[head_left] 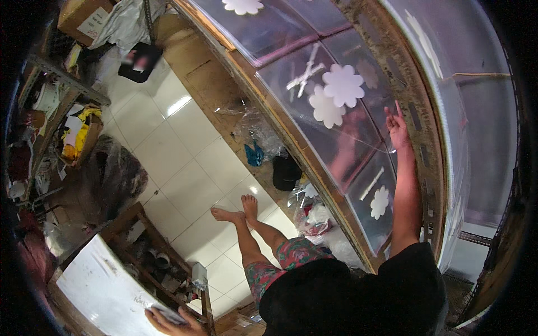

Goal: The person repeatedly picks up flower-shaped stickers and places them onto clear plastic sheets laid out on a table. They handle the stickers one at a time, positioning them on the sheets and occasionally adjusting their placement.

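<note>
My right arm stretches up to the shelf on the right. My right hand (398, 133) is open with fingers extended, at the edge of the clear plastic packs (283, 75) and beside the rusty metal shelf beam (412, 101). White flower-shaped cutouts (343, 85) lie on the packs, along with crossed white strips (305, 76). At the lower left, my left hand (176, 323) is by the edge of a white tabletop (103, 288). A flat grey-white thing (170, 313) sits between its thumb and fingers; its kind is unclear.
White floor tiles (188, 179) run between the shelves, under my bare feet. A black cap (286, 172) and plastic wrap (260, 131) lie beneath the right shelf. A cluttered rack (70, 87) and a cardboard box (81, 19) stand at the left. A wooden frame (162, 241) adjoins the tabletop.
</note>
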`<state>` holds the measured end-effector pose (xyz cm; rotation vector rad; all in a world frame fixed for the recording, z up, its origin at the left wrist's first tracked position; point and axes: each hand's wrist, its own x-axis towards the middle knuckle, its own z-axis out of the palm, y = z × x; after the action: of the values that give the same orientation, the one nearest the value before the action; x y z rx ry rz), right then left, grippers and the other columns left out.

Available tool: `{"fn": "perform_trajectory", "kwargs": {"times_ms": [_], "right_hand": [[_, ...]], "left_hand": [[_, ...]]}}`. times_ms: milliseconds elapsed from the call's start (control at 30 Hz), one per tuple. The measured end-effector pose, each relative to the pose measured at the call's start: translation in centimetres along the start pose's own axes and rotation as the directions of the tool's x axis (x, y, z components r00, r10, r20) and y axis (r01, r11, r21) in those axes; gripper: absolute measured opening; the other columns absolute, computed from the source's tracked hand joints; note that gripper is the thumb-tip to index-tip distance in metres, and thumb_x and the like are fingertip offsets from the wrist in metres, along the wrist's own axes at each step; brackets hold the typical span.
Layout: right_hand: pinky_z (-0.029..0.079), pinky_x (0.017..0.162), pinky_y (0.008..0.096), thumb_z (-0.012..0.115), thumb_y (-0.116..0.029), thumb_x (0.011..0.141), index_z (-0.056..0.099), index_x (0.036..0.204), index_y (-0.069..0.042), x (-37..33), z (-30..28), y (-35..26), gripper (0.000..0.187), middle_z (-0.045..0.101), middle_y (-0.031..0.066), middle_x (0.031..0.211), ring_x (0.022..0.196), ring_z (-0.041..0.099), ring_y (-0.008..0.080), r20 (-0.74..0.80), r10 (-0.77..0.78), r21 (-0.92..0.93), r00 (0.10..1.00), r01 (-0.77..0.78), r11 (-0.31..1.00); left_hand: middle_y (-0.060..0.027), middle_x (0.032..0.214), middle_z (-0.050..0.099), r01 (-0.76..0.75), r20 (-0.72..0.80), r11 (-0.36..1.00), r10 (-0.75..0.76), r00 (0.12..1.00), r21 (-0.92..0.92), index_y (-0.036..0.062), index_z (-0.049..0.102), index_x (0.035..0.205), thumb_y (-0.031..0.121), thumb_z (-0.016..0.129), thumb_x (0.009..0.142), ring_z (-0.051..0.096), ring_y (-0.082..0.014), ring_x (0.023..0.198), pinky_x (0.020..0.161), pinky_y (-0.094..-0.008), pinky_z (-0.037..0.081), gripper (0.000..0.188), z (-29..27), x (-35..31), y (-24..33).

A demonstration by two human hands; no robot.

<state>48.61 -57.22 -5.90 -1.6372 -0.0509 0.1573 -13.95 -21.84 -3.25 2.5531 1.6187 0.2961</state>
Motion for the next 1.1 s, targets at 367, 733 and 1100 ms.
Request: {"fn": "perform_trajectory", "kwargs": {"times_ms": [367,733,1100], "right_hand": [[0.055,0.092,0.0377,0.041,0.014,0.086,0.007,0.157,-0.005,5.7,-15.6,8.3,0.081,0.010,0.0125,0.164,0.125,0.056,0.0348,-0.303,0.041,0.111,0.952,-0.008,0.994],[0.055,0.095,0.0390,0.041,0.014,0.087,-0.001,0.156,-0.004,11.2,-17.0,10.3,0.084,0.007,0.0172,0.162,0.126,0.054,0.0369,-0.075,-0.194,-0.527,0.978,0.126,0.841],[0.058,0.090,0.0395,0.043,0.014,0.085,0.005,0.155,-0.003,15.8,-25.4,13.7,0.081,0.020,0.0225,0.156,0.119,0.058,0.0365,0.259,-0.468,-0.891,0.845,0.396,0.223]], "left_hand": [[-0.0296,0.138,0.049,-0.065,-0.016,0.990,0.067,0.998,0.126,-0.0059,0.049,0.136,0.043,0.063,0.096,0.049,-0.0453,0.126,0.105,-0.0550,0.041,0.065,-0.2,0.9,1.5],[-0.0294,0.139,0.047,-0.031,-0.019,0.993,0.033,0.999,0.112,-0.0063,0.047,0.137,0.043,0.062,0.096,0.047,-0.0448,0.128,0.107,-0.0548,0.040,0.065,-0.1,0.6,2.1],[-0.0293,0.141,0.045,-0.039,0.014,0.996,0.038,0.999,0.083,-0.0045,0.045,0.140,0.041,0.062,0.097,0.046,-0.0446,0.129,0.107,-0.0550,0.040,0.065,0.4,0.9,0.9]]}}
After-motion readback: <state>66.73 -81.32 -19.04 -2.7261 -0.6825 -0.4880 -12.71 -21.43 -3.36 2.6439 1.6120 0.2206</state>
